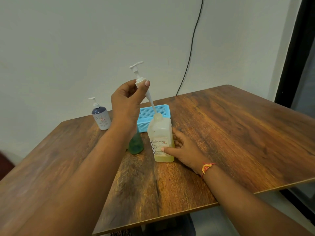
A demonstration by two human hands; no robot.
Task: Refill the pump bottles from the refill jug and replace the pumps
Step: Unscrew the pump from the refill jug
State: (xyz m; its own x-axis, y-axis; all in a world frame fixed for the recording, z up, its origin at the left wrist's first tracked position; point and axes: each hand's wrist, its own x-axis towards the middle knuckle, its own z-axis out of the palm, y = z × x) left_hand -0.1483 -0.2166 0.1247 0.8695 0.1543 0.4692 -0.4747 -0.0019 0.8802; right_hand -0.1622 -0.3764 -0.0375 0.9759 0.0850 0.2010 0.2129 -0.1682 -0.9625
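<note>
My left hand (127, 101) holds a white pump (139, 77) by its collar, lifted and tilted, its dip tube reaching down into the mouth of a square translucent bottle (161, 132) with yellow liquid low inside and a paper label. My right hand (183, 147) grips that bottle's lower side on the wooden table (230, 133). A green bottle (135, 144) stands just left of it, its top hidden behind my left forearm. A white and blue pump bottle (100, 117) with its pump on stands at the far left.
A light blue plastic basket (150, 113) sits right behind the square bottle. A black cable (190, 48) runs down the wall to the table's back edge. A dark frame borders the right side. The table's near edge runs diagonally below my arms.
</note>
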